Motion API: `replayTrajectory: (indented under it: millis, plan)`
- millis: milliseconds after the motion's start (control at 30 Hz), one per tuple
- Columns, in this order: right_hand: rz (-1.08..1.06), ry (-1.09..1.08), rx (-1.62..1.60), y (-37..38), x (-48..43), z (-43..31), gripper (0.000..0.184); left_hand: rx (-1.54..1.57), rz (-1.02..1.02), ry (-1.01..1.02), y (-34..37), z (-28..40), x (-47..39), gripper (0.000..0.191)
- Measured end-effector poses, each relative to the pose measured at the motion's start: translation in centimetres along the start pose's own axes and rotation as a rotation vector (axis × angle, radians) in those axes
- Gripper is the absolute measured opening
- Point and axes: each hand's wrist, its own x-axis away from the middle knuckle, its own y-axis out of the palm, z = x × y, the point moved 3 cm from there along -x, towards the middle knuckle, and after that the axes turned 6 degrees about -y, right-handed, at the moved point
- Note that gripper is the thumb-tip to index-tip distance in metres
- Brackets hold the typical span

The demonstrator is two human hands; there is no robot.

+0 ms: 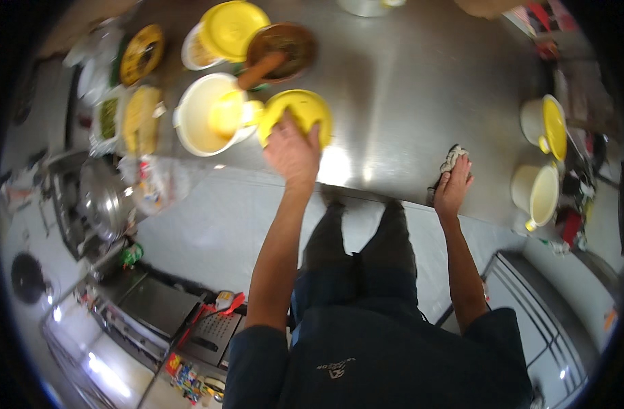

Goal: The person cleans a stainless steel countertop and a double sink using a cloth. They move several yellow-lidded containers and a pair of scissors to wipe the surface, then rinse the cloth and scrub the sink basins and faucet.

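My left hand (pixel 294 148) lies over a round yellow plastic lid (pixel 312 110), fingers and thumb spread on its top. Just left of that lid, a white plastic tub (pixel 189 115) with a yellow handle tab stands uncovered; something yellow shows inside. Behind them sits a brown bowl (pixel 304 43) with a thick brown handle or pestle (pixel 261 70) leaning out over its rim. Near the table's front edge, my right hand (pixel 454 186) presses on a crumpled grey-and-black cloth (pixel 452 157), which is partly hidden beneath it.
The stainless steel table (pixel 409 92) spans the front. Another yellow lid (pixel 234 30) rests on a white tub (pixel 197 48) at back left. Two white tubs with yellow parts (pixel 531 120) (pixel 542 194) stand at the right. A metal pot lid (pixel 105 202) is at the left.
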Motion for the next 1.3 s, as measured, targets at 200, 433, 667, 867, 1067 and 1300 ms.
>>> replayTrajectory:
  millis: [200, 433, 667, 867, 1067, 1300]
  plan:
    - [-0.021, -0.115, 0.009, 3.8, -2.0, -9.1, 0.055, -0.003, -0.037, 0.061, -0.6, -2.5, -3.9, 0.052]
    - [-0.039, -0.119, -0.012, 3.2, -2.5, -9.8, 0.056, 0.075, -0.206, 0.065, -2.4, -2.5, -2.6, 0.035]
    - [-0.038, -0.121, -0.005, 3.2, -2.3, -9.8, 0.055, 0.698, -0.089, 0.033, -12.5, -8.0, -1.8, 0.03]
    - [-0.033, -0.101, 0.049, 3.3, -2.1, -9.6, 0.054, 1.13, 0.024, -0.476, -11.5, -19.5, -10.7, 0.024]
    - [-0.007, -0.079, 0.062, 2.2, -2.5, -11.0, 0.053, 0.732, 0.342, -0.125, -9.3, -21.4, -11.7, 0.044]
    - [-0.238, -0.165, 0.064, 9.2, -4.0, -22.6, 0.084, 0.513, 0.156, 0.17, -8.0, -24.6, -13.4, 0.044]
